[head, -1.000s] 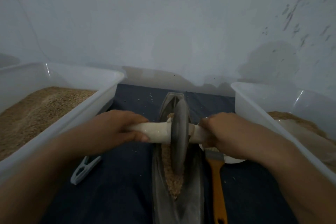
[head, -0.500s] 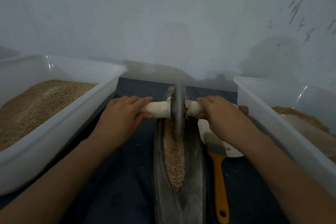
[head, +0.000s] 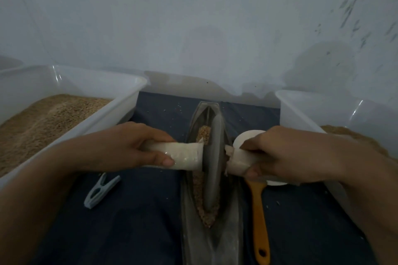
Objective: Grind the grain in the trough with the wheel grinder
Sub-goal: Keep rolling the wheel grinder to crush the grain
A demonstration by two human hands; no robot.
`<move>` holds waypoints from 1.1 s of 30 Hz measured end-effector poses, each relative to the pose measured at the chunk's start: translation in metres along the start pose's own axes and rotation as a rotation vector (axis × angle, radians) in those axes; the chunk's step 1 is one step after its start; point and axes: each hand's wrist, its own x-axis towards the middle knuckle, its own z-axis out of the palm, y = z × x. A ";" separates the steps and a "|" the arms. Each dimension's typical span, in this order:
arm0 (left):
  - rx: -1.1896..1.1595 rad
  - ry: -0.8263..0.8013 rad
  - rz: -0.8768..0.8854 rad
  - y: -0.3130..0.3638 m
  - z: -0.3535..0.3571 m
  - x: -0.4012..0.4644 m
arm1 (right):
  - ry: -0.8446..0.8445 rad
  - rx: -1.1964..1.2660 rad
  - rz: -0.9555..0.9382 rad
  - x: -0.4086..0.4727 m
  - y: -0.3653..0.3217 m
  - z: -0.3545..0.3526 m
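Both hands are wrapped tight around the wheel grinder's pale axle handle: left hand curled round the left end with the thumb along the front, right hand gripping the right end. The dark stone wheel stands upright on its edge down in the trough, a long narrow boat-shaped thing running away from the camera across a dark cloth. The grain lies in a strip along the groove, right under and beside the wheel. Left of it there's a white tub of grain, another tub on the right, a clothes peg by the left forearm, and an orange-handled brush just beside the trough
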 end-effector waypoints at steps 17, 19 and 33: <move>0.026 0.114 -0.007 -0.005 0.005 0.005 | 0.137 -0.062 0.023 0.018 0.010 0.009; -0.026 -0.007 0.035 -0.001 -0.005 -0.003 | 0.032 -0.018 -0.012 0.002 0.002 0.000; 0.433 0.583 -0.094 -0.015 0.037 0.037 | 0.513 -0.070 0.154 0.060 0.025 0.039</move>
